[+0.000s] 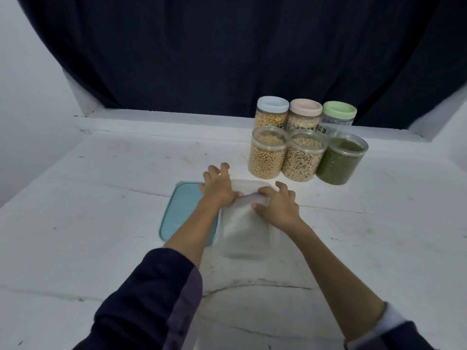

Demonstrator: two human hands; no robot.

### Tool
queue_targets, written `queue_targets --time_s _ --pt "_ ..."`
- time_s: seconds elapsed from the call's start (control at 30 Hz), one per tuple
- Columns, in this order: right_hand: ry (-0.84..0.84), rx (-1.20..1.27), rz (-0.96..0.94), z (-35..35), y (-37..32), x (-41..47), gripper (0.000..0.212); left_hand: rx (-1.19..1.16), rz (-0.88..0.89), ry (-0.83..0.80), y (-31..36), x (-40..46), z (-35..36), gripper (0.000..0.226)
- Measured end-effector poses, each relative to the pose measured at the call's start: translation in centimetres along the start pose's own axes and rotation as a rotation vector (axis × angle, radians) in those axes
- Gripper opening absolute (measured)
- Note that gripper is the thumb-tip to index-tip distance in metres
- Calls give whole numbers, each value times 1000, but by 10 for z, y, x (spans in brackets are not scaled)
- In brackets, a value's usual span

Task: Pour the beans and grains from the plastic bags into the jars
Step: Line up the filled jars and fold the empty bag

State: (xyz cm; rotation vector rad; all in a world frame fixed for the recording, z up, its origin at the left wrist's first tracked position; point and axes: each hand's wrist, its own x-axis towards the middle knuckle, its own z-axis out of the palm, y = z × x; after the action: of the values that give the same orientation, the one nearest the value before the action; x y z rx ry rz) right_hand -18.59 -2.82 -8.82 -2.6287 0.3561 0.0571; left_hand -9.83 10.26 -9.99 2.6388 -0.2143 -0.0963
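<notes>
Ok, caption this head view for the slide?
Both hands flatten an empty plastic bag beside six jars.

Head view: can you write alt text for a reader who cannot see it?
Both hands, left hand and right hand, press down on an empty clear plastic bag lying over a teal lid on a white table. Six jars of beans and grains stand in two rows behind, to the right; the front three have no lids.
</notes>
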Motion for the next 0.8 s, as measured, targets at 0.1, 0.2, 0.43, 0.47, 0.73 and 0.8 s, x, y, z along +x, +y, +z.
queue_targets --time_s 0.1,0.2,0.43,0.47,0.73,0.8 --pt "-70 -25 4 4 -3 4 52 6 -28 -25 -2 5 2 77" --pt "-73 -58 5 8 -6 7 50 -208 -15 -11 -6 6 -5 66" --pt "-99 -100 -46 8 -11 17 47 19 -383 303 -81 -7 -25 32" --pt "-105 -100 -58 8 -13 18 46 48 -427 300 -89 -11 -26 31" --pt "-106 -113 -99 13 -21 25 45 -19 -466 183 -104 -14 -45 31" --pt "-103 -112 -105 14 -20 26 45 -37 -399 103 -102 -10 -64 29"
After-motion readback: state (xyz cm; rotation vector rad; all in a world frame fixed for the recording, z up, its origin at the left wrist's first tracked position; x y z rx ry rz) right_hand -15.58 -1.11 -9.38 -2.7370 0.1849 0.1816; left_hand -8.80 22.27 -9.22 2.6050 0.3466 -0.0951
